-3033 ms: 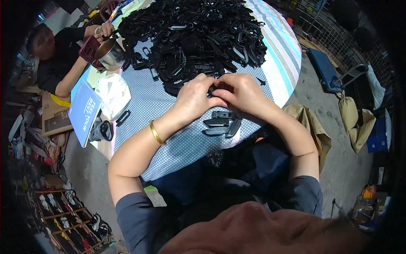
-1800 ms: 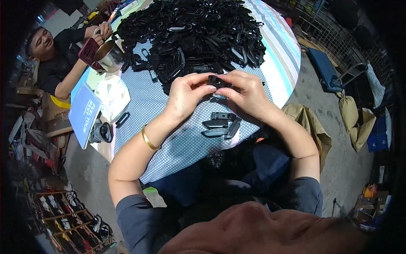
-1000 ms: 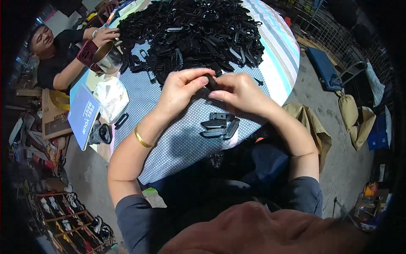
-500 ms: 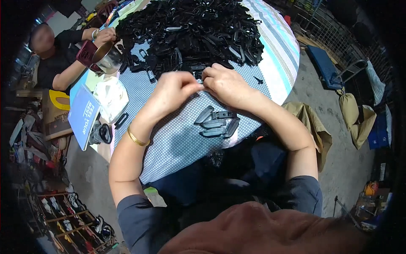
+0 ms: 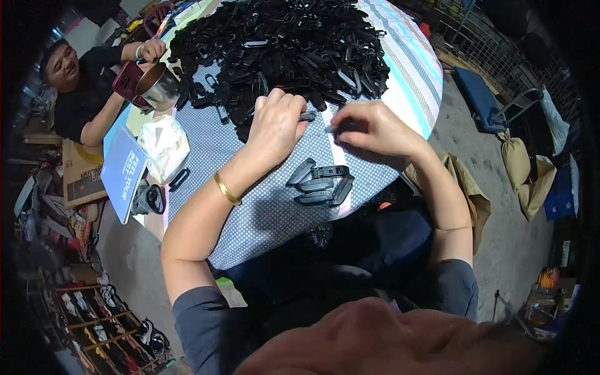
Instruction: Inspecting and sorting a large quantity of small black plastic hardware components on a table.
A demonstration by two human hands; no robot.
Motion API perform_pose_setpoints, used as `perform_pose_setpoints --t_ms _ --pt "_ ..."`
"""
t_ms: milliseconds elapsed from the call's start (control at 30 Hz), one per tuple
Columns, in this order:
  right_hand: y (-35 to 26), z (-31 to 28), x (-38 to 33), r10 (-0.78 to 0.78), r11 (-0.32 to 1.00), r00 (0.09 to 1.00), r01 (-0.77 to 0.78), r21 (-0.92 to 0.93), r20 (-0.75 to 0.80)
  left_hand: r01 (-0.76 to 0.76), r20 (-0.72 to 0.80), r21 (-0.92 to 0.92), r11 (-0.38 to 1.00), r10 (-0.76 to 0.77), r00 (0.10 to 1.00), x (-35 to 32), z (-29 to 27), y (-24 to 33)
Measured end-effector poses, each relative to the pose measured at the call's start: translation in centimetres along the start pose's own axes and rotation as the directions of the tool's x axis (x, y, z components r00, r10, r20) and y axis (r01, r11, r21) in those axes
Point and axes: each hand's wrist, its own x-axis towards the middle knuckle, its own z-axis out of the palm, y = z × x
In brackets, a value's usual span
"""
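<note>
My left hand (image 5: pixel 278 124) is closed around a small black plastic piece (image 5: pixel 307 117), whose end sticks out by the thumb; its full shape is hidden. To its right, my right hand (image 5: pixel 378 130) hovers low over the cloth, thumb and curled fingers apart, with a dark gap between them. Beyond both hands rises a big heap of black plastic buckle-like parts (image 5: pixel 294 53). Closer to me lies a small group of similar long black parts (image 5: pixel 315 183), set side by side on the patterned tablecloth (image 5: pixel 244 212).
At left are a blue notebook (image 5: pixel 124 172), a crumpled white plastic bag (image 5: pixel 164 147), a metal cup (image 5: pixel 159 86) and a dark red container (image 5: pixel 128 81). A co-worker (image 5: pixel 75 87) sits at the far left. A blue platform trolley (image 5: pixel 478 100) stands on the floor at right.
My hands have parted: the left turned over with the black piece, the right moved right and slightly nearer. The small piece lying at right is no longer visible. The co-worker's hand shifted slightly.
</note>
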Motion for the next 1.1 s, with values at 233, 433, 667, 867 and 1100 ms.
perform_pose_setpoints --t_ms 233,433,667,867,1100 --pt "-0.6 0.1 -0.5 -0.014 0.946 0.99 -0.032 -0.321 -0.139 0.199 0.069 -0.469 0.861 -0.189 0.98 -0.4 -2.3 0.9" --pt "-1.6 3.4 0.8 -0.171 0.985 0.9 0.17 -0.036 -0.4 0.511 0.513 -0.854 -0.1 -0.328 0.793 -0.7 -1.6 1.5" --pt "-1.7 4.1 0.9 0.004 0.976 0.883 0.098 0.192 -0.469 0.39 0.317 -0.912 0.127 -0.384 0.867 -1.1 -1.5 1.5" --pt "-1.9 3.8 0.7 -0.084 0.983 0.883 0.149 0.105 -0.462 0.319 0.14 -0.819 0.478 -0.371 0.918 -1.3 -1.3 1.6" --pt "-2.1 4.1 1.0 -0.135 0.986 0.881 0.166 0.029 -0.454 0.439 0.37 -0.897 0.053 -0.452 0.811 -1.6 -0.8 1.4"
